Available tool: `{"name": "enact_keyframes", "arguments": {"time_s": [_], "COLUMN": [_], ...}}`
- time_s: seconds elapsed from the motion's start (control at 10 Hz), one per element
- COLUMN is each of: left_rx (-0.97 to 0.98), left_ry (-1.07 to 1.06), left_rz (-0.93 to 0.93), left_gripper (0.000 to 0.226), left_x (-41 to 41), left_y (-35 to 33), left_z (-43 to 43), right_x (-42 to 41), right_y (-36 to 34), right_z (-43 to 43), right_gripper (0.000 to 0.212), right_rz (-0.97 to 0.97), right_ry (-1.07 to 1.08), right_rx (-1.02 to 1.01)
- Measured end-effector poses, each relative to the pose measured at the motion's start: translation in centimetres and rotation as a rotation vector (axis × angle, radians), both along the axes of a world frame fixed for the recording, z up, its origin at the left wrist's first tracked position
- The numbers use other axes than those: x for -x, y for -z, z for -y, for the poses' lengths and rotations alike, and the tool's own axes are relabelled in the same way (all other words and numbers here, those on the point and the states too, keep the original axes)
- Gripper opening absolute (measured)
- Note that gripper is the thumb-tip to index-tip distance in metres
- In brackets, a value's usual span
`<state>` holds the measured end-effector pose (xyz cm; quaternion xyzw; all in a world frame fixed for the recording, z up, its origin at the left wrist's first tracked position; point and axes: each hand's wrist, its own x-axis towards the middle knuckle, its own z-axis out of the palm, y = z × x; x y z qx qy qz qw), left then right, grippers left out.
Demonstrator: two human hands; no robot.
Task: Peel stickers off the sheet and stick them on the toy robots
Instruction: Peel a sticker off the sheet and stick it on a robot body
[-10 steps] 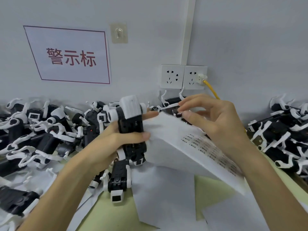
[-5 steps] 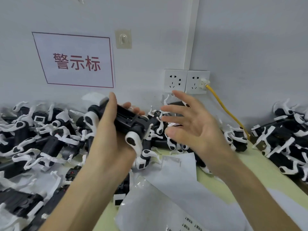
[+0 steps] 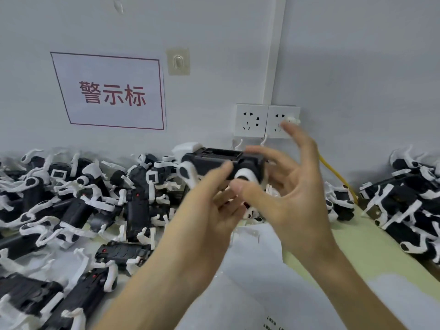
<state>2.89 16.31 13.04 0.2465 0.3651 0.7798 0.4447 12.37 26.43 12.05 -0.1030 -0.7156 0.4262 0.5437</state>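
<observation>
grey wall, sockets; robot piles either side; left hand grips toy robot, right hand splayed.

One head-worn wide-angle view, looking forward and down, close over table, facing wall

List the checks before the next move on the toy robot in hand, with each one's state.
1. Left hand grips the toy robot off the table: ok.
2. Right hand open, holding no sheet: ok.
3. Sticker on a right fingertip: cannot tell, blurred.
4. Toy robot's black upper face unobstructed: ok.
5. Sticker sheet lies on the table below the hands: ok.
</observation>
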Motion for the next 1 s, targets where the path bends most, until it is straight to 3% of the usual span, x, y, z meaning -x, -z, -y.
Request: {"name": "enact_keyframes", "arguments": {"time_s": [0.1, 0.2, 0.3, 0.4, 0.5, 0.6, 0.7, 0.8, 0.9, 1.0], "left_rx": [0.054, -0.022, -0.099, 0.092, 0.257, 0.278, 0.174, 0.159, 0.218, 0.234], "left_ry": [0.028, -0.172, -0.487, -0.425, -0.115, 0.062, -0.007, -0.074, -0.170, -0.114], "left_rz": [0.020, -0.142, -0.792, -1.240, -1.103, -1.138, -1.095, -0.970, -0.661, -0.305], "left_gripper": [0.037, 0.026, 0.014, 0.049, 0.073, 0.061, 0.034, 0.030, 0.033, 0.056], "left_x": [-1.0, -0.7, -0.3, 0.6, 2.2, 3.0, 2.9, 2.7, 3.2, 3.9], "left_y": [0.1, -0.2, -0.6, -0.3, -0.4, -0.3, -0.3, -0.2, 0.3, 0.4], "left_z": [0.4, 0.4, 0.7, 0.8, 0.7, 0.4, 0.3, 0.0, -0.4, -0.9], "right_x": [-0.9, -2.1, -3.1, -3.8, -3.9, -3.9, -3.6, -3.5, -3.8, -4.2], "right_y": [-0.7, -1.6, -2.3, -2.6, -2.7, -2.9, -2.9, -2.9, -3.3, -3.7], "right_z": [-1.4, -3.0, -4.2, -4.2, -3.9, -3.6, -3.5, -4.2, -4.7, -4.5], "right_gripper": [0.093, 0.086, 0.084, 0.088, 0.084, 0.081, 0.070, 0.054, 0.037, 0.031], "right_rz": [-0.032, 0.037, 0.240, 0.407, 0.374, 0.287, 0.283, 0.232, 0.096, -0.007], "right_ry": [0.127, 0.164, 0.016, -0.160, -0.211, -0.251, -0.323, -0.327, -0.317, -0.431], "right_rx": [-0.016, -0.019, -0.032, -0.069, -0.086, -0.049, 0.014, 0.101, 0.204, 0.354]}}
